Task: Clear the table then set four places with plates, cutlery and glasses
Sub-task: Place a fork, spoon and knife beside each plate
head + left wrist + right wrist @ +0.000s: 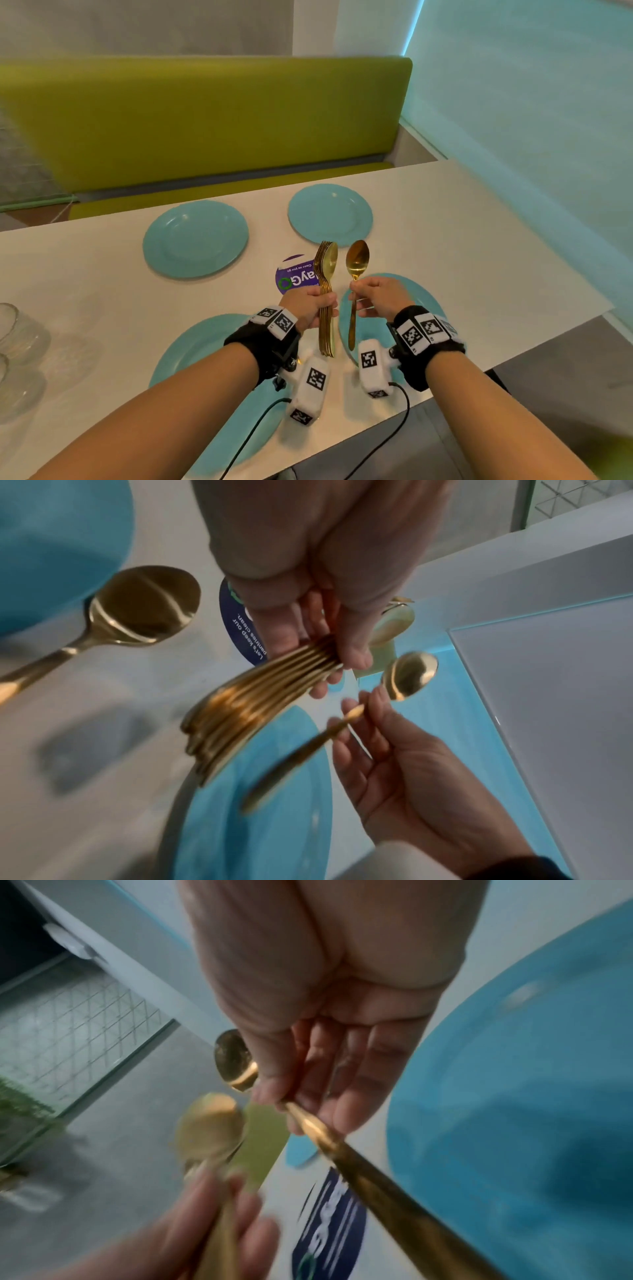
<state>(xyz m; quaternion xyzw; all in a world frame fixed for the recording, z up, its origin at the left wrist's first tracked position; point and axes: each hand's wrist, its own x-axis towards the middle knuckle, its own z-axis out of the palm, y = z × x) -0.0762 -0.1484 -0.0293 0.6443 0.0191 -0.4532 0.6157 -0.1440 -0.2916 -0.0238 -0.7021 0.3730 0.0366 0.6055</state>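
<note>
My left hand grips a bundle of several gold cutlery pieces upright by their handles, above the white table. Just to its right, my right hand pinches a single gold spoon by the neck, bowl up. In the left wrist view the bundle fans out from the left hand, and the single spoon sits in the right hand. Blue plates lie far left, far right, near left and near right, the last under my right hand.
A purple round sticker lies between the plates. Clear glasses stand at the table's left edge. Another gold spoon lies on the table beside a blue plate. A green bench runs behind the table, a wall to the right.
</note>
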